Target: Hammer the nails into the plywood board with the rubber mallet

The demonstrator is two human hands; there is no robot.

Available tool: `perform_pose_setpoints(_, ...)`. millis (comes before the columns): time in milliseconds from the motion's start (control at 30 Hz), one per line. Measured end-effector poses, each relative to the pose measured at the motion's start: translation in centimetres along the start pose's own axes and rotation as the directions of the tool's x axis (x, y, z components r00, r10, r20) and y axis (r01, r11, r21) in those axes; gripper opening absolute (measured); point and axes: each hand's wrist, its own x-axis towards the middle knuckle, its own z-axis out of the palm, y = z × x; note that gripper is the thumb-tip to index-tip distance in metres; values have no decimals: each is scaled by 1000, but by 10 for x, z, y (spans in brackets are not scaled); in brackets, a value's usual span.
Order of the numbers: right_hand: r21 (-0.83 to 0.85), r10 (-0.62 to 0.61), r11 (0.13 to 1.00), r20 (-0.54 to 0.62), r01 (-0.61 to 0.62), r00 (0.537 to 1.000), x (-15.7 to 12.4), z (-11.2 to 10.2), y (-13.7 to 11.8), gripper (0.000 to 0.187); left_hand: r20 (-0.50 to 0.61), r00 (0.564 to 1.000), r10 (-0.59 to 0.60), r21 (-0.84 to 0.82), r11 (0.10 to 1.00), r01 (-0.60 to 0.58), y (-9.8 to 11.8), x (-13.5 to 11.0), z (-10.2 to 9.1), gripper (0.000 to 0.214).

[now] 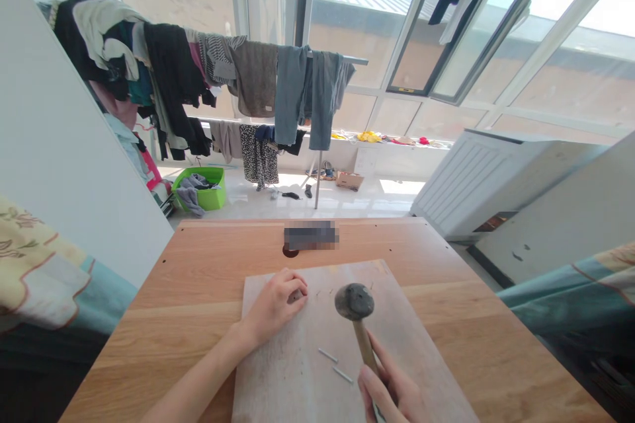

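Observation:
My right hand [389, 393] grips the wooden handle of a mallet [354, 303], its dark rounded head raised over the board. My left hand [278, 304] rests on the left part of the board with its fingers curled in; whatever they may hold is hidden. Beneath both hands lies a pale wooden board [282, 383]. Two loose nails, an upper nail [327, 355] and a lower nail [342, 375], lie on it between my hands. Several small nails [331, 291] seem to stand upright near the board's far side.
The board lies on a wooden table [178, 324]. A blurred dark object [311, 235] sits at its far edge, beside a round hole [290, 251]. Beyond are a loaded clothes rack [318, 178], a green basket [213, 197] and a white cabinet [476, 178]. Patterned cloths hang at both sides.

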Motion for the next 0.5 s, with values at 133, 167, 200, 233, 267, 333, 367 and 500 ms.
perform_pose_setpoints(133,27,-10,1000,140,6,990,3,27,-16,79,-18,1000,18,-14,1000,-18,-3,1,3,10)
perform_pose_setpoints(167,11,-12,1000,166,10,986,5,31,-19,78,-21,1000,20,-15,1000,-21,-3,2,4,10)
perform_pose_setpoints(200,-11,-13,1000,191,16,982,6,35,-20,78,-25,999,21,-14,1000,-22,-4,2,4,11)
perform_pose_setpoints(233,-35,-15,999,214,23,977,7,38,-20,78,-27,999,21,-12,1000,-21,-5,2,5,13)
perform_pose_setpoints(267,-54,-17,998,237,31,971,9,40,-20,78,-26,999,20,-11,1000,-20,-5,2,5,15)
perform_pose_setpoints(333,-69,-26,997,273,46,962,11,43,-18,79,-20,1000,17,-11,1000,-18,-5,2,5,17)
perform_pose_setpoints(367,-72,-28,996,280,50,960,12,44,-18,79,-14,1000,18,-10,1000,-18,-5,2,4,17)
perform_pose_setpoints(500,-74,-26,996,264,47,964,11,43,-17,81,-10,1000,20,0,1000,-20,-3,2,2,14)
